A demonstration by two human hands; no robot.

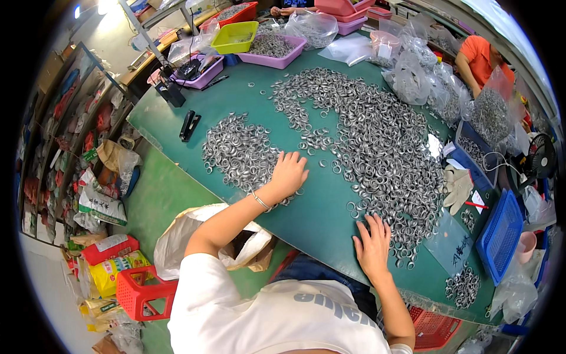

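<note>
Smaller ring heap [236,144] on bench [321,215]: left of, partly under, left hand [289,176], the nearer; fingers slightly parted, hold can't be told. Right hand [374,246]: fingers loosely spread, nothing visibly gripped. Larger ring heap [383,135] just beyond those fingers, long axis slanting forward-left.

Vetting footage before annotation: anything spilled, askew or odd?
Mildly odd: a couple of stray rings lie near the lilac tray, apart from the large heap, and a small ring cluster sits alone by the table's near right corner. Can't tell if spilled. No obvious damage.
</note>
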